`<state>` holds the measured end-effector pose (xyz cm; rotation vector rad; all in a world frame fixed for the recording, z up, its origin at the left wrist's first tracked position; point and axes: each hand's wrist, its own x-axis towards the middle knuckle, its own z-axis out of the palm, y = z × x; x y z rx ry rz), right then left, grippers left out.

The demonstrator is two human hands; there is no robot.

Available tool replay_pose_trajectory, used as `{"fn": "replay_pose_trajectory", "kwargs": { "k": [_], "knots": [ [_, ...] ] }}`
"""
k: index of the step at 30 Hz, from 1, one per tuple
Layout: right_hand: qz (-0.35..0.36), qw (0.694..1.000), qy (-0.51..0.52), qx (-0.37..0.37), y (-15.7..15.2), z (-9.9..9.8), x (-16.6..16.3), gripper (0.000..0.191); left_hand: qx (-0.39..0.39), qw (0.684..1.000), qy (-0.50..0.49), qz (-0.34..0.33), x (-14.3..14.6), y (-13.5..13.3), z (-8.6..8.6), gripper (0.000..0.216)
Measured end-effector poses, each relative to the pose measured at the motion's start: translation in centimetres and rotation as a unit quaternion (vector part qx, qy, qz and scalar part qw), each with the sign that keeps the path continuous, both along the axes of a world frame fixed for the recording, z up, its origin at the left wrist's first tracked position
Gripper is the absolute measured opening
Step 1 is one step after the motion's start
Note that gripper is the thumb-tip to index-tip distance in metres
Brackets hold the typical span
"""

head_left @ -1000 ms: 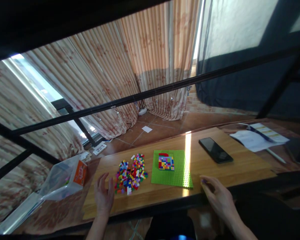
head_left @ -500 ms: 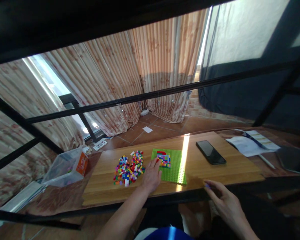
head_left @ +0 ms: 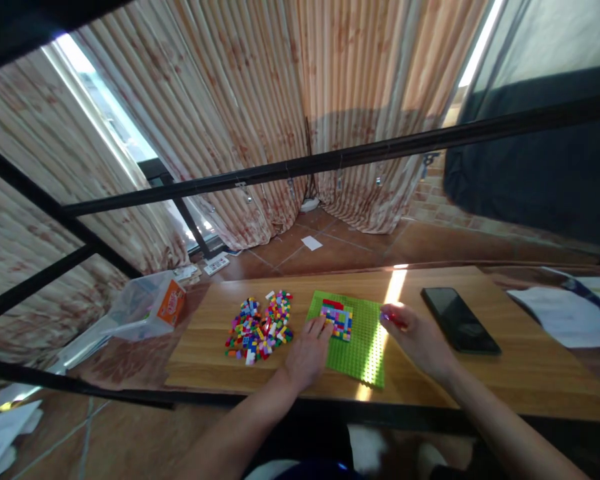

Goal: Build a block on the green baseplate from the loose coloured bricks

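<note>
A green baseplate lies on the wooden tabletop, bearing a flat patch of multicoloured building bricks with a red row at its far side. My left hand rests over the plate's left edge, fingers stretched out and their tips touching the patch's left side. By the plate's right edge, my right hand is closed in a pinch on a small purple brick; something red shows between the fingers too. To the left of my left hand, a loose heap of small bricks spreads over the wood.
A black phone lies right of my right hand. Beyond the table's left end stands a clear plastic box with an orange label. Papers lie at the right. A black metal bar crosses beyond the table, before curtains.
My right hand has risen from below the table's front edge to the baseplate's right side, carrying the small brick. My left hand stays by the patch. The camera view has shifted.
</note>
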<state>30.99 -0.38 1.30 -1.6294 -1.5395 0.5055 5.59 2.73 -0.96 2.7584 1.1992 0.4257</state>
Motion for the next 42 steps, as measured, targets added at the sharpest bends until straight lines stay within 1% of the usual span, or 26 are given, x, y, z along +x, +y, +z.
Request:
{"fn": "replay_pose_trajectory", "kwargs": {
  "k": [2,4,7,9,11,14,17,20,22,27,31,33,35,38,42],
  "knots": [
    [0.033,0.999,0.02,0.007,2.3,-0.3,-0.3,0.021,0.003,1.0,0.005,0.003,0.2,-0.2,-0.3,0.045],
    [0.051,0.997,0.058,0.012,4.0,-0.9,-0.8,0.019,0.009,1.0,0.003,0.015,0.7,-0.7,-1.0,0.047],
    [0.06,0.994,0.087,0.016,5.2,-2.3,-1.3,0.022,0.019,0.999,-0.002,0.047,1.7,-1.7,-2.0,0.049],
    [0.061,0.995,0.072,0.04,5.3,-3.0,-1.2,0.023,0.015,0.998,-0.002,0.062,2.4,-2.5,-2.4,0.049],
    [0.063,0.995,0.056,0.06,5.1,-3.3,-1.0,0.024,0.003,0.997,-0.011,0.075,3.1,-3.1,-2.4,0.048],
    [0.068,0.994,0.059,0.053,4.9,-3.0,-0.8,0.025,-0.026,0.995,-0.045,0.084,3.4,-3.5,-2.0,0.048],
    [0.081,0.994,0.05,0.05,4.8,-2.7,-1.2,0.026,-0.058,0.991,-0.094,0.07,3.1,-3.7,-1.6,0.049],
    [0.091,0.993,0.011,0.077,4.7,-2.7,-1.8,0.025,-0.086,0.984,-0.15,0.043,2.3,-3.9,-1.7,0.05],
    [0.095,0.991,-0.019,0.091,4.4,-2.8,-2.2,0.026,-0.104,0.976,-0.188,0.041,1.9,-4.1,-1.9,0.054],
    [0.119,0.985,-0.071,0.098,3.8,-2.4,-3.6,0.026,-0.154,0.944,-0.271,0.103,1.8,-3.9,-2.4,0.065],
    [0.139,0.983,-0.093,0.069,3.9,-2.5,-5.1,0.026,-0.216,0.901,-0.348,0.143,1.7,-3.0,-2.5,0.073],
    [0.142,0.983,-0.099,0.058,4.2,-2.8,-5.7,0.027,-0.244,0.884,-0.369,0.153,1.7,-2.3,-2.4,0.075],
    [0.142,0.982,-0.105,0.059,4.4,-2.9,-6.1,0.029,-0.263,0.874,-0.378,0.153,1.6,-1.7,-2.1,0.077],
    [0.14,0.981,-0.114,0.065,4.7,-2.8,-6.3,0.028,-0.271,0.874,-0.378,0.139,1.7,-1.1,-1.9,0.079],
    [0.153,0.98,-0.108,0.067,4.8,-2.5,-6.7,0.028,-0.253,0.882,-0.376,0.127,1.9,-1.3,-2.1,0.081]
  ]
}}
